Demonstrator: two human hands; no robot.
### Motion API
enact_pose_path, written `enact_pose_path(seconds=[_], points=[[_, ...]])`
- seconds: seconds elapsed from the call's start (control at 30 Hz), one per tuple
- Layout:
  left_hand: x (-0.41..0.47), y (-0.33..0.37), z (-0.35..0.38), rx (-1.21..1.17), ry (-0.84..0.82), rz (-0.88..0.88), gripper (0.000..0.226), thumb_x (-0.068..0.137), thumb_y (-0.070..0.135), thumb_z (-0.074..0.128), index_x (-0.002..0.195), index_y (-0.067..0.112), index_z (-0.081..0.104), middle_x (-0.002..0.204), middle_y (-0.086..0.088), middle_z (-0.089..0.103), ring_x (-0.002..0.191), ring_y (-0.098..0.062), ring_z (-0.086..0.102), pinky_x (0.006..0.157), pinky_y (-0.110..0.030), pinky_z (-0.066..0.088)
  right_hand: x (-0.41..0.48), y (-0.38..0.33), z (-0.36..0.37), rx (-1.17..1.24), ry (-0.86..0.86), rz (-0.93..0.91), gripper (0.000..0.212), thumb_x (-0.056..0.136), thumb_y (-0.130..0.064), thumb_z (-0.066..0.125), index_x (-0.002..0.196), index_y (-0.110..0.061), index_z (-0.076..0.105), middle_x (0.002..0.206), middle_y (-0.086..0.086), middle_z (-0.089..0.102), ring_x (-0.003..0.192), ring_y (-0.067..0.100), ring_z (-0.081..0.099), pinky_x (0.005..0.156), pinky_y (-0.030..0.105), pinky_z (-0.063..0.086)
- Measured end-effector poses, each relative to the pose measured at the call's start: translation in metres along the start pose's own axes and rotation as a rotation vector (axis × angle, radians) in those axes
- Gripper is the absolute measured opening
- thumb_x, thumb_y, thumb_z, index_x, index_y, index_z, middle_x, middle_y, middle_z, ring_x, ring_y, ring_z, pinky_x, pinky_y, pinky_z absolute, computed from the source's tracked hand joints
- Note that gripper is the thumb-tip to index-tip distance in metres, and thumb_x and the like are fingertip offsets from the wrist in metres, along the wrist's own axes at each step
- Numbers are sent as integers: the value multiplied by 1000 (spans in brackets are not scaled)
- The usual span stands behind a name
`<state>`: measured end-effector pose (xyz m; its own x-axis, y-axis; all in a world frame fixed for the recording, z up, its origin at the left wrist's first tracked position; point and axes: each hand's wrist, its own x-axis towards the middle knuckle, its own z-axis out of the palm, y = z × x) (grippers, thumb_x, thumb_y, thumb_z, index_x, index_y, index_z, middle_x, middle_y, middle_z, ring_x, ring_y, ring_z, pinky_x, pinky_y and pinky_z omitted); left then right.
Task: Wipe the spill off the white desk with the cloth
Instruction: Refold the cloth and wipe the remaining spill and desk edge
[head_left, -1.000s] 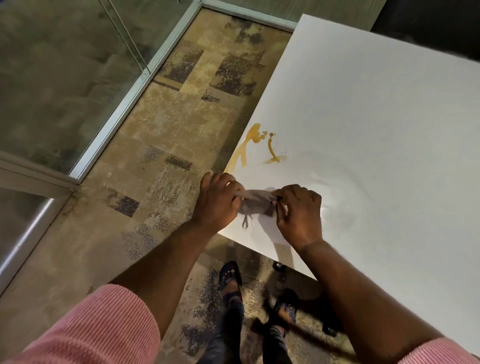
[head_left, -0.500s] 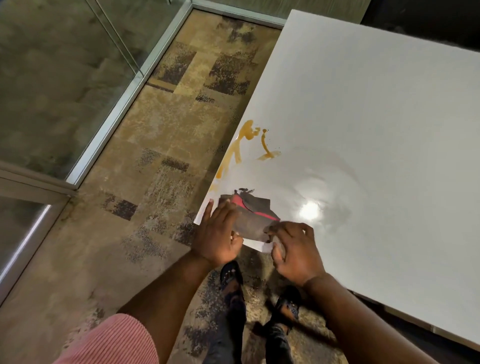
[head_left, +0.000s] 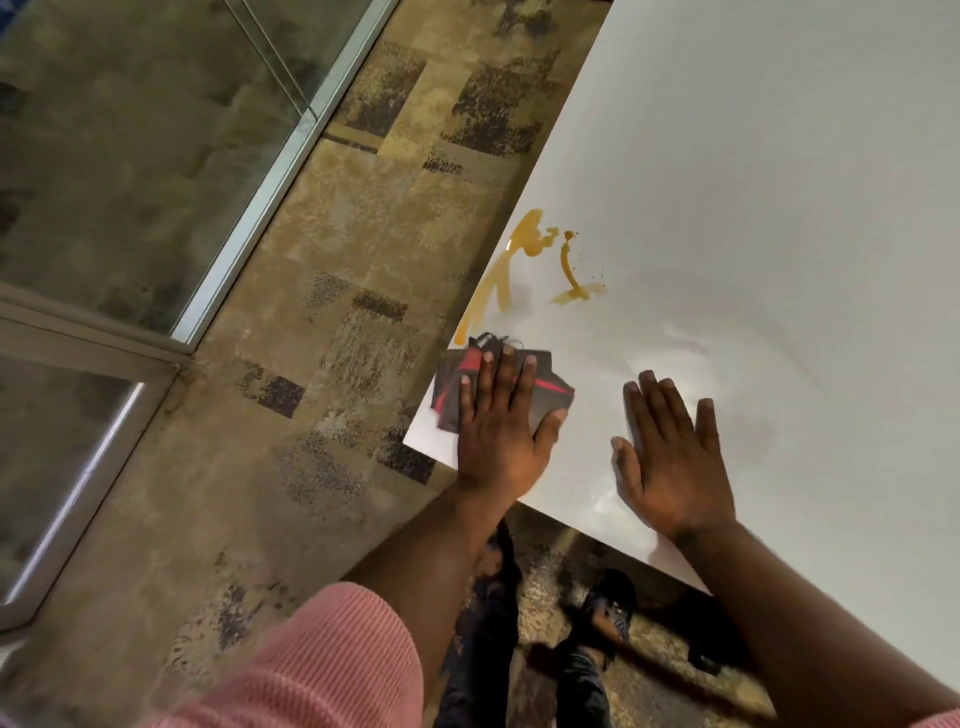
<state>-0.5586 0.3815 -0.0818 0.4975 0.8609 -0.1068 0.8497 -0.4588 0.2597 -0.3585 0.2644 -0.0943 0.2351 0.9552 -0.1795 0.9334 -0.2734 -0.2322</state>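
Observation:
An orange-brown spill (head_left: 524, 249) streaks the white desk (head_left: 753, 197) near its left edge, with a second smear (head_left: 576, 291) just to its right. A folded dark cloth with red stripes (head_left: 452, 384) lies flat on the desk's near left corner, just below the spill's lower end. My left hand (head_left: 498, 436) presses flat on the cloth, fingers spread and thumb at its right edge. My right hand (head_left: 670, 457) rests flat on the bare desk to the right, fingers apart, holding nothing.
Patterned tan and dark carpet (head_left: 337, 312) runs along the desk's left side. A glass partition with a metal frame (head_left: 249, 208) stands further left. My legs and sandalled feet (head_left: 608, 608) are below the desk's near edge.
Both hands had the cloth between them at the desk corner. The cloth now lies spread flat under my left hand, and my right hand has let go and moved right onto the desk.

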Motion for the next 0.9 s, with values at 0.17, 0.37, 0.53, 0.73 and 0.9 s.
enact_pose_path(seconds=[0.17, 0.37, 0.53, 0.73, 0.9], points=[[21, -17, 0, 12, 1, -39, 71, 106, 54, 39, 166, 21, 20, 175, -8, 13, 163, -30, 3, 131, -55, 6, 1, 2, 7, -2, 12, 2, 68, 106, -50, 20, 168, -23, 9, 176, 0, 4, 163, 20, 3, 130, 54, 0], [-48, -25, 12, 1, -21, -34, 68, 104, 53, 42, 165, 32, 22, 175, 0, 15, 163, -25, 8, 129, -55, 13, 2, 2, 4, 24, 44, 10, 70, 103, -46, 30, 167, -22, 16, 176, 1, 9, 163, 20, 6, 130, 52, -2], [24, -32, 0, 33, -4, 27, 67, 104, 59, 33, 164, 31, 27, 174, -5, 19, 162, -30, 11, 130, -54, 11, 1, 3, 8, 18, 84, -7, 71, 103, -46, 33, 167, -20, 18, 176, 3, 10, 163, 22, 8, 130, 57, 4], [79, -33, -9, 35, 4, 25, 65, 105, 53, 39, 164, 30, 28, 174, -6, 22, 162, -31, 15, 129, -55, 14, 1, 3, 12, 12, 105, -7, 73, 101, -44, 39, 167, -21, 18, 176, 1, 10, 163, 21, 10, 130, 58, 7], [2, -37, -3, 33, -57, 62, 64, 107, 55, 31, 166, 34, 18, 175, -1, 15, 163, -26, 8, 129, -52, 12, 1, 2, 9, 20, 93, 1, 74, 100, -44, 39, 167, -21, 18, 176, 1, 10, 162, 21, 11, 129, 59, 9]])
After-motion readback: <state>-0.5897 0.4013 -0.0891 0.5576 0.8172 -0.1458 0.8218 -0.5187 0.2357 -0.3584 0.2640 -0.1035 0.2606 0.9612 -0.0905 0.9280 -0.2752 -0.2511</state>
